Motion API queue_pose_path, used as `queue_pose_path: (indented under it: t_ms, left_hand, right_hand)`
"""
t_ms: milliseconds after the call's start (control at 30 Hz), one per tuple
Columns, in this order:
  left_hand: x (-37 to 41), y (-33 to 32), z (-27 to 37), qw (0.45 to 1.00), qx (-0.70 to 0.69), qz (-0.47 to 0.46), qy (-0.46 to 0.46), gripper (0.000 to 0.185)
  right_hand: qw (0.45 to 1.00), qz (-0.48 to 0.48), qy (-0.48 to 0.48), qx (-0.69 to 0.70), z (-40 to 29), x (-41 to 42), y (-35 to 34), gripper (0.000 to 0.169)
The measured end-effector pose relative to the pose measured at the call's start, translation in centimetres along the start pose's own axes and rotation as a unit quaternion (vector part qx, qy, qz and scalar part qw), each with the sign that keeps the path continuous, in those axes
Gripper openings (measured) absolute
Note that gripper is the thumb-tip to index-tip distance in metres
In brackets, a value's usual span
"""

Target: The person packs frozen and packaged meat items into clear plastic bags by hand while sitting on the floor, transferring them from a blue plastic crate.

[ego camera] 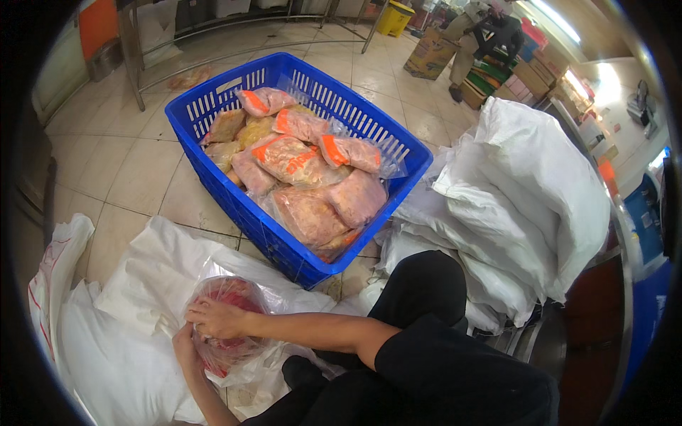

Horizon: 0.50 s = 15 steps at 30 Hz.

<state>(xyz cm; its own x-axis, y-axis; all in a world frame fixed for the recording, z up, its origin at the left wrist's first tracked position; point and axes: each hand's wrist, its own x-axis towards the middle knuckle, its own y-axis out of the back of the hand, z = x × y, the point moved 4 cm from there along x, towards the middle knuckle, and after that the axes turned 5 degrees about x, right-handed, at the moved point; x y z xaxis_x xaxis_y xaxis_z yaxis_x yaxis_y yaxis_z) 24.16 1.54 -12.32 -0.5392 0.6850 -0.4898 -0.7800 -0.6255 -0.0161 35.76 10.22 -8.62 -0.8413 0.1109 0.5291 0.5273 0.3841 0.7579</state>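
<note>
A clear plastic bag [248,290] with something red inside rests on white woven sacking at the lower left. Across its top lies my right hand [217,318], fingers bent and gripping the plastic. My left hand [186,343] holds the bag's left edge, close against the right one; some of its fingertips are hidden. Just beyond the bag stands a blue slotted plastic crate [306,269] on the floor. It holds several clear bags of pale, pinkish meat-like food [303,160], some with orange printed bands.
White woven sacks [522,202] are heaped right of the crate, and another white sack [122,341] lies at left. A metal-legged table [136,64] stands behind. A seated person [479,32], cardboard boxes [429,53] and a yellow bin [394,18] are farther back.
</note>
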Motion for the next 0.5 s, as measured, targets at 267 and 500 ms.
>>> queue_pose_path:
  t_ms: [267,500]
  left_hand:
    - [6.5,2.6,-4.9,0.837,0.448,0.238,-0.207,0.022]
    - [-3.2,1.4,2.6,0.908,0.292,0.163,-0.254,0.015]
  right_hand:
    - [0.940,0.141,-0.288,0.119,-1.8,-8.9,-4.4,0.010]
    - [0.784,0.104,-0.399,0.464,-1.7,-5.9,-3.4,0.009]
